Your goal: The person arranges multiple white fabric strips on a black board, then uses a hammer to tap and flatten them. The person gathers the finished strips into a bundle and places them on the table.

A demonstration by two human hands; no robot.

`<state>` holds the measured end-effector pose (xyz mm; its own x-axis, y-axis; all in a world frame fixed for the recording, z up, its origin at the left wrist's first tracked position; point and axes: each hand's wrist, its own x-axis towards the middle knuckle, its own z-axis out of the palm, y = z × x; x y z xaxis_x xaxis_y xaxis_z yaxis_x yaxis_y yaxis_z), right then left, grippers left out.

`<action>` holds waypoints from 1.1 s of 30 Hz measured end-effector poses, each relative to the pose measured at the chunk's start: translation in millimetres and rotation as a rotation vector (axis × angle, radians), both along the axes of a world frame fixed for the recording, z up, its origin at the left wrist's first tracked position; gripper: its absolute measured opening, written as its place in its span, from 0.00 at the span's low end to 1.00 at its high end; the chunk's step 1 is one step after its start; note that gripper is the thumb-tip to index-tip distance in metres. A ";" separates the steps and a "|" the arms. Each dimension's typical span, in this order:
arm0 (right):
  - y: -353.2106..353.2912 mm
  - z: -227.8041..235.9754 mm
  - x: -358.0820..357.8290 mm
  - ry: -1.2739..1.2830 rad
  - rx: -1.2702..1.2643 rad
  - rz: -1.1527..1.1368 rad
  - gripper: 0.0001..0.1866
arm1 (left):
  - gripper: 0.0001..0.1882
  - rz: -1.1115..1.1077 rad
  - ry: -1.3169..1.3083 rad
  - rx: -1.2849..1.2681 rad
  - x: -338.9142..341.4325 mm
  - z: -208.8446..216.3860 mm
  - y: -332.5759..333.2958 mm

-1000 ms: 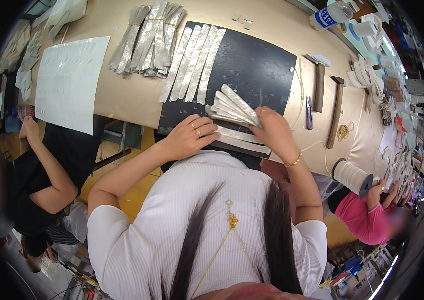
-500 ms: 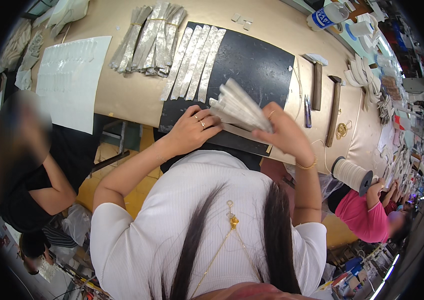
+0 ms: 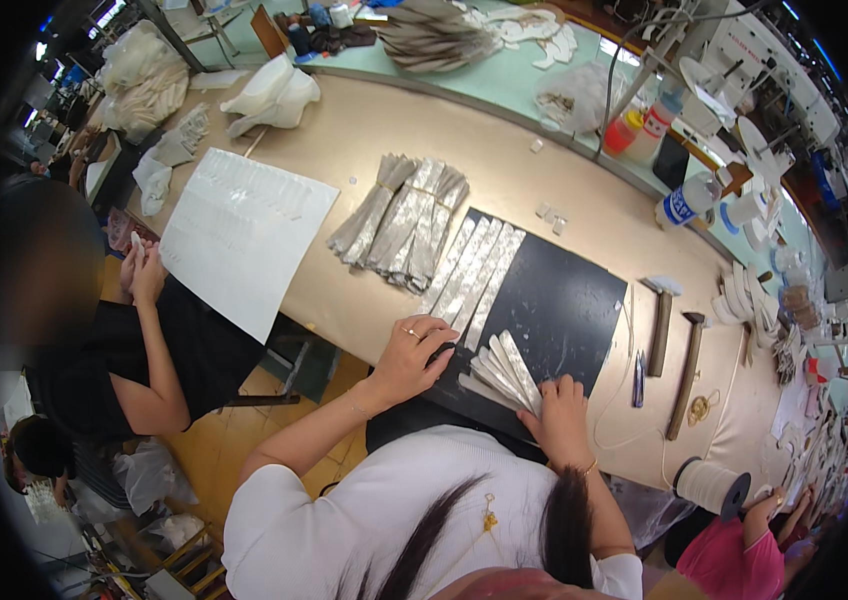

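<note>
**Silvery strips fanned on black mat**

Left hand (image 3: 414, 352) lies flat, fingers spread, on the smooth black mat (image 3: 564, 305). Right hand (image 3: 559, 415) presses a fan of shiny, narrow strips (image 3: 506, 370) onto the mat's near edge; half a second ago it held them lifted.

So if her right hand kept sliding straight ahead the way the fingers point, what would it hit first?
The right hand rests on the near end of a fan of silvery strips, fingers pointing up the black mat. It would push into those strips first, then bare mat.
</note>
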<state>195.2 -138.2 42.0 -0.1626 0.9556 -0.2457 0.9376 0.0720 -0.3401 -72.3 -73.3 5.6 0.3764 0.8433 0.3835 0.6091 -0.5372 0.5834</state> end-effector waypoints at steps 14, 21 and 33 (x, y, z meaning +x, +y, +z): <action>-11.5 -10.8 -2.0 0.071 -0.025 -0.012 0.21 | 0.15 0.150 -0.126 -0.094 -1.7 4.4 37.0; -8.8 -8.3 1.0 0.227 -0.152 -0.105 0.19 | 0.21 0.252 -0.173 -0.278 -3.0 -2.0 40.5; -12.7 -2.9 -9.6 0.128 -0.085 -0.060 0.16 | 0.31 0.322 -0.048 -0.568 -9.4 -13.2 53.7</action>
